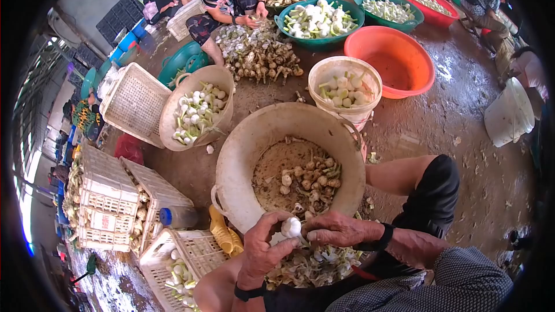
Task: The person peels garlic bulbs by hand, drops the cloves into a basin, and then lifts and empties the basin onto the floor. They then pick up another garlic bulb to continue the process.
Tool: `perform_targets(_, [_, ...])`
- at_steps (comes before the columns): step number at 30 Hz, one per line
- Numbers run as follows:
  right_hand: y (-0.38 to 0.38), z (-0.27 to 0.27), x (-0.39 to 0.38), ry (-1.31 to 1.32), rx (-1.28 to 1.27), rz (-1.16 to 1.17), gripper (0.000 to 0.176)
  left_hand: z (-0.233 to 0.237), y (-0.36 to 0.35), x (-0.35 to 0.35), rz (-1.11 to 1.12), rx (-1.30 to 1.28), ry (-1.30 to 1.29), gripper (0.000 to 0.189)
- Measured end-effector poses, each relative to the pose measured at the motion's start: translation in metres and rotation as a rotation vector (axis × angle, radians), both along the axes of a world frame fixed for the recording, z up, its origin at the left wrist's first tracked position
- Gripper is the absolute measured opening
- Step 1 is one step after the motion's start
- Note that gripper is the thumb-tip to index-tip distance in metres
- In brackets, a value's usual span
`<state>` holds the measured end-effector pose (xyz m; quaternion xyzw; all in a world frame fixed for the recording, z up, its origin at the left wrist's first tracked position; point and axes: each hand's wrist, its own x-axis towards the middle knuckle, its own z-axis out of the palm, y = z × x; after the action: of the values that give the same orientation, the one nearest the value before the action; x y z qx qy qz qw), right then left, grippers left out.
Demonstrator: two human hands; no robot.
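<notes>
A white peeled garlic bulb (291, 227) sits between my two hands above the near rim of the big beige tub (234, 164). My left hand (267, 249) is closed around it from the left, with the thumb below the bulb. My right hand (342, 230) meets it from the right, fingers curled together near the stem end; what they pinch is hidden. Under my hands lies a heap of dry garlic skins (318, 264). Inside the tub, several unpeeled garlic bulbs (315, 179) are piled on the right side of its dirty floor.
A round basket (225, 107) and a white bucket (321, 104) hold peeled garlic. Beyond them are an orange basin (419, 60) and a green basin (315, 37). Crates (110, 196) and a blue-capped bottle (184, 217) stand left. A co-worker (231, 0) handles garlic ahead.
</notes>
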<state>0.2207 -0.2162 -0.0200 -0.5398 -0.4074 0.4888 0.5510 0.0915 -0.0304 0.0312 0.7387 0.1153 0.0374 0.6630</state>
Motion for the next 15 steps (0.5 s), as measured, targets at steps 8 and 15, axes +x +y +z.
perform_targets(8, [0.004,-0.014,-0.016,0.260,0.015,-0.072,0.029,-0.001,-0.005,0.005,0.149,-0.192,0.005,0.047])
perform_targets(15, [0.006,0.041,0.083,0.352,0.068,-0.735,0.028,0.045,-0.002,0.006,0.335,-0.225,-0.163,0.045])
